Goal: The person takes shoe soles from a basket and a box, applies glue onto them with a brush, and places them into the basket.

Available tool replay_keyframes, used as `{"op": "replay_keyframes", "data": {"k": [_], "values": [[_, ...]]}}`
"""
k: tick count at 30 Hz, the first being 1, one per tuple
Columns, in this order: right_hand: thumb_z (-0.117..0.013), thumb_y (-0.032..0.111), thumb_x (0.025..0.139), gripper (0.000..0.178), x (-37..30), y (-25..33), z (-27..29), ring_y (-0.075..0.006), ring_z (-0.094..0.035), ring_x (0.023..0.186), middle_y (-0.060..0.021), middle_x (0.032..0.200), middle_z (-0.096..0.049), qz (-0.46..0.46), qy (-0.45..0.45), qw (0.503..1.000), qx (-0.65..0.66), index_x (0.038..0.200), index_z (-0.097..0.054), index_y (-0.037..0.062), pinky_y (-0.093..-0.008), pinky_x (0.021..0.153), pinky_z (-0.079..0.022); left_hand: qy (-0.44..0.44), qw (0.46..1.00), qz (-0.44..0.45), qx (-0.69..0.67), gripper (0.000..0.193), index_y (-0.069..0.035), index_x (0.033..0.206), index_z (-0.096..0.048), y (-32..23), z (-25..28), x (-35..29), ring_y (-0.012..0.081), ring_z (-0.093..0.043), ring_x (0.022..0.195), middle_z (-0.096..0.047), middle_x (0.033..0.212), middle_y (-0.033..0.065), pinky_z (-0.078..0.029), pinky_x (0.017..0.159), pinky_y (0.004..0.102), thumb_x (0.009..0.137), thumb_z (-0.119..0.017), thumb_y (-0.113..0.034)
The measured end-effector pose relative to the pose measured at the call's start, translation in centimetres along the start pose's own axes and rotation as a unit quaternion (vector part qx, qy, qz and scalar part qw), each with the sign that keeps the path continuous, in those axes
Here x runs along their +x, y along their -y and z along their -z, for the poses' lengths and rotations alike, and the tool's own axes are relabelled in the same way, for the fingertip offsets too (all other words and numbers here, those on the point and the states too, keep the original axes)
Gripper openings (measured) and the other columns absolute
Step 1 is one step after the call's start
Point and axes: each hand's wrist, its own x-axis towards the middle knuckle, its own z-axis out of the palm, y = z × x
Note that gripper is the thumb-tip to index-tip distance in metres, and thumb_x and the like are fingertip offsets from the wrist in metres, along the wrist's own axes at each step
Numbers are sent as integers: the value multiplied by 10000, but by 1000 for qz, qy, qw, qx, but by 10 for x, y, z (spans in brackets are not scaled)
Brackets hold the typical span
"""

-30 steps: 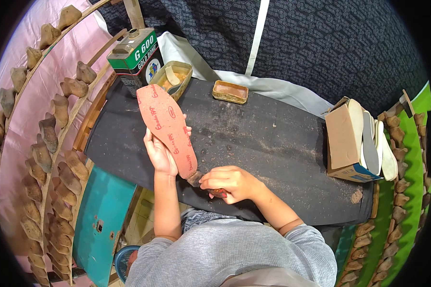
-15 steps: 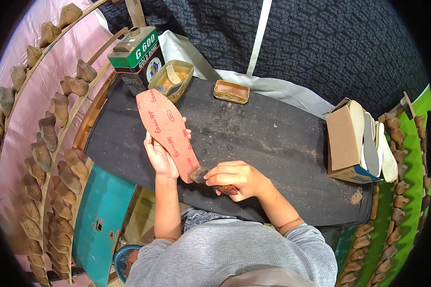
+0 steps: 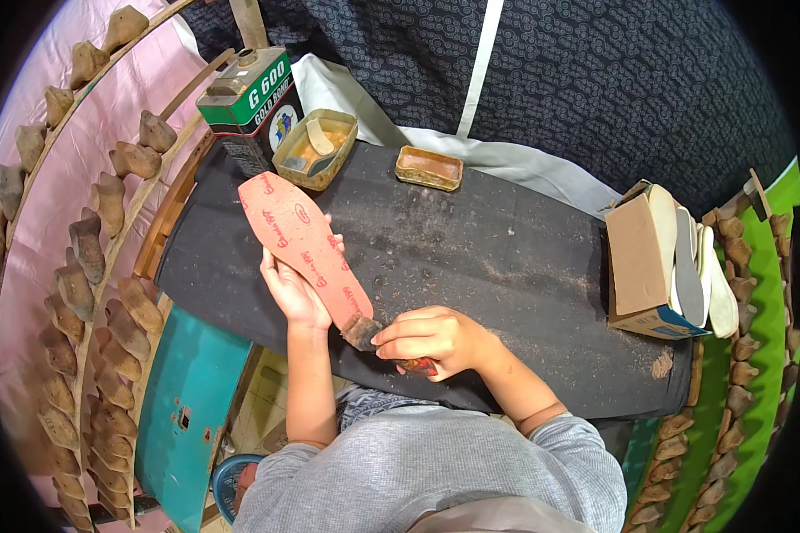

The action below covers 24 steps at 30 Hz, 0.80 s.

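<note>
My left hand (image 3: 295, 293) grips a long pink-red shoe insole (image 3: 298, 238) with red printing, from beneath and along its edges. The insole is tilted, its wide end up by the basin and its narrow heel end toward me. In my right hand (image 3: 440, 340) is a brush (image 3: 364, 332) with worn dark bristles and a partly red handle, gripped between thumb and fingers. The bristles press against the heel end of the insole. My right fingers cover much of the handle.
A black cloth-covered table (image 3: 498, 266) carries dust and scraps. At its back stand a green-and-black metal can (image 3: 244, 107), a basin (image 3: 345, 147) with yellowish residue and a small tan tray (image 3: 429, 169). A cardboard box (image 3: 636, 266) of soles is right; racks of wooden shoe lasts (image 3: 87, 235) flank both sides.
The insole has shifted slightly left and down, tilting more to the left. The brush has turned and moved slightly left and down, its bristles still on the heel end.
</note>
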Motion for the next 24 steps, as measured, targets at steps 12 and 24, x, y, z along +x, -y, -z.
{"op": "replay_keyframes", "data": {"k": [12,24], "values": [[-651,39,637,264,21,9,33,-267,-629,726,-121,918,-638,-1,41,994,-99,897,-627,1,-346,605,-524,65,992,83,65,643,-9,1344,-397,10,-8,-11,304,-632,908,-564,1204,234,-533,809,392,960,-244,-501],[-693,-4,602,307,54,-11,70,-289,-655,828,-110,968,-662,-15,-217,942,-257,902,-648,43,-344,726,-534,149,965,207,51,526,-57,1343,-405,33,3,-29,284,-626,975,-555,1232,188,-512,868,411,977,-282,-414]]}}
